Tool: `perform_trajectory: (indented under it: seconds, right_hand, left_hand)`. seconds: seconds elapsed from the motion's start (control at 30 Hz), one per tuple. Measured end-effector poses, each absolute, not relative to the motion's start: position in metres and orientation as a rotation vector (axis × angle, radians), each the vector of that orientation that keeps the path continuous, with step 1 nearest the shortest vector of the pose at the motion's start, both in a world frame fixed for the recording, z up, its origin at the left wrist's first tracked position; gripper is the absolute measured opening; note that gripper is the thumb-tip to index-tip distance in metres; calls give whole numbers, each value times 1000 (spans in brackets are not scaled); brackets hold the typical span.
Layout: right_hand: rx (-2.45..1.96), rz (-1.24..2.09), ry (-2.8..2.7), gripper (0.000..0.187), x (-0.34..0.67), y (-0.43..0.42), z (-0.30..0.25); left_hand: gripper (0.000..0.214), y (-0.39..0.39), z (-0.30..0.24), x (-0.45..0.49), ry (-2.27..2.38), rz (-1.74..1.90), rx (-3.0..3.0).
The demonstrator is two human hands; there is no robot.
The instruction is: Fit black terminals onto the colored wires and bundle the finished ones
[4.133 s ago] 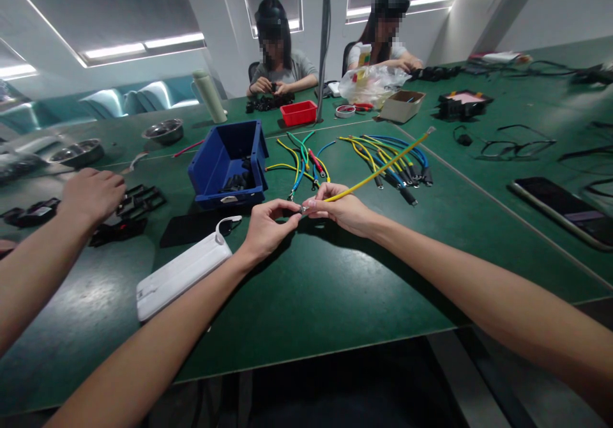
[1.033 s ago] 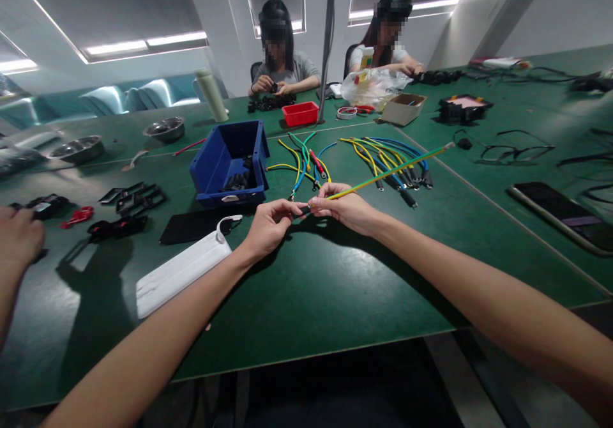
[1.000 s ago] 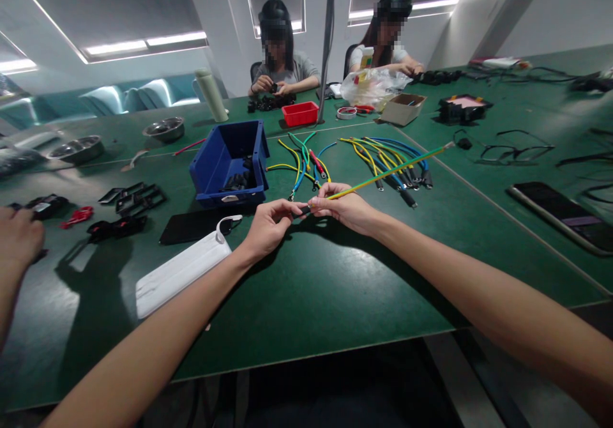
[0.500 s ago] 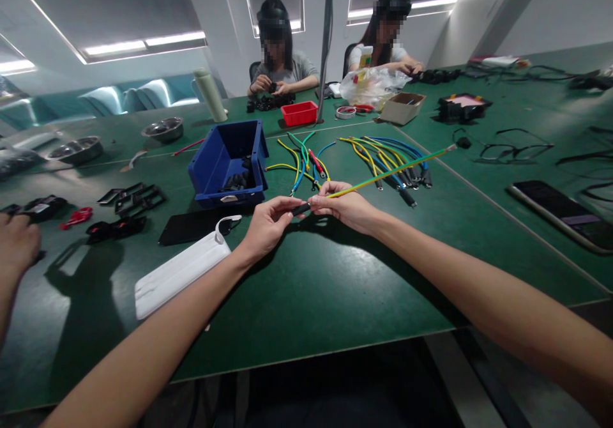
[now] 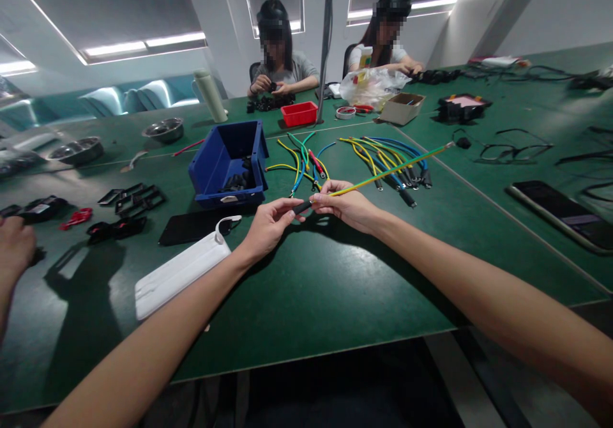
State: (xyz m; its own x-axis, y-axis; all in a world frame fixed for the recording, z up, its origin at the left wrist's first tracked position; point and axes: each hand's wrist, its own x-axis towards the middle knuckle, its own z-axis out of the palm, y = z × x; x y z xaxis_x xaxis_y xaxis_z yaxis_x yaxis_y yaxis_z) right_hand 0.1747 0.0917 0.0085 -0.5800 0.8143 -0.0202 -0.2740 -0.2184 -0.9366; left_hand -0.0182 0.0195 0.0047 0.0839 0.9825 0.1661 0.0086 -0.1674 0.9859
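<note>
Between finger and thumb of my left hand (image 5: 272, 225) is a short black sleeve (image 5: 302, 207). My right hand (image 5: 345, 207) pinches a yellow-green wire (image 5: 390, 171) close to its near end, which meets the sleeve's right end. Whether the wire's tip is inside the sleeve I cannot tell. The wire slants up to the right, with a bare terminal at its far end. Beyond my hands lie loose coloured wires (image 5: 299, 163) and, to their right, a bunch of wires with black sleeves (image 5: 407, 191). A blue bin (image 5: 204, 182) holding small black parts stands beyond my left hand.
A white face mask (image 5: 179, 278) and a dark flat phone-like object (image 5: 184, 229) lie by my left forearm. Black frames (image 5: 136, 201) and another person's hand (image 5: 16, 243) are at left. A phone (image 5: 565, 214) and glasses (image 5: 514, 150) lie right. Two people sit across the table.
My hands stay nearly in place, with the black sleeve slightly shifted between them. The wire's far end has dipped a little. The other person's hand at left has moved slightly left.
</note>
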Motion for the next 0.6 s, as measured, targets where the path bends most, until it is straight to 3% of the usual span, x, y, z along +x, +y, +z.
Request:
perform_trajectory:
  seconds: [0.6]
  right_hand:
    - [-696, 1837, -1342, 32, 176, 93, 4]
  left_hand:
    - [30, 18, 6, -17, 1100, 1239, 1399]
